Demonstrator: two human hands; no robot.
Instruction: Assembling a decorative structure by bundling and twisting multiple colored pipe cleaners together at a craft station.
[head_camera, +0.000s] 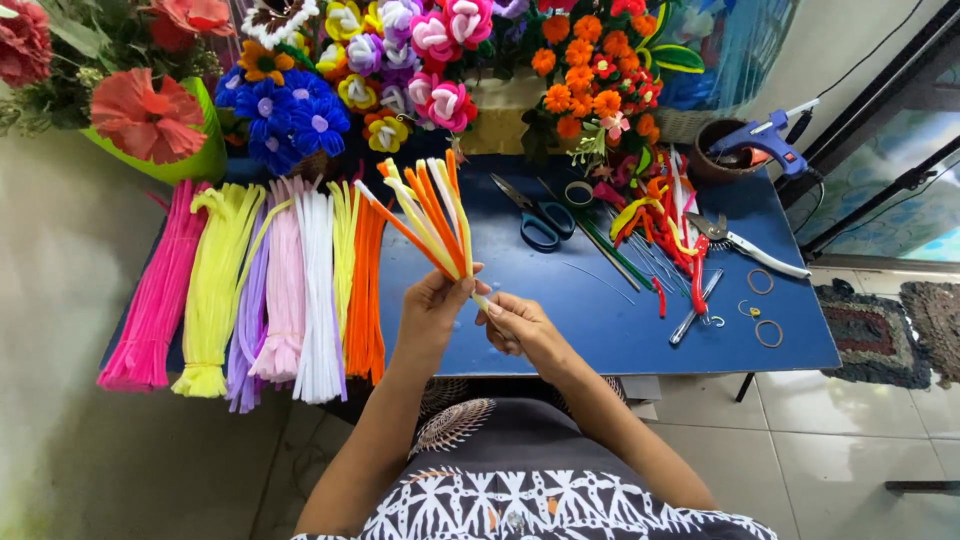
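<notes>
Both hands, left hand (432, 310) & right hand (516, 325), grip orange/yellow pipe cleaners (432, 212).

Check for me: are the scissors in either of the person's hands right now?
No, the scissors lie on the blue table, while the left hand grips a fan of orange, yellow and white pipe cleaners and the right hand pinches their lower ends.

Blue table (620, 330), pale tiled floor (800, 450), woven rugs (875, 340), dark-framed window (900, 170), soft daylight
</notes>
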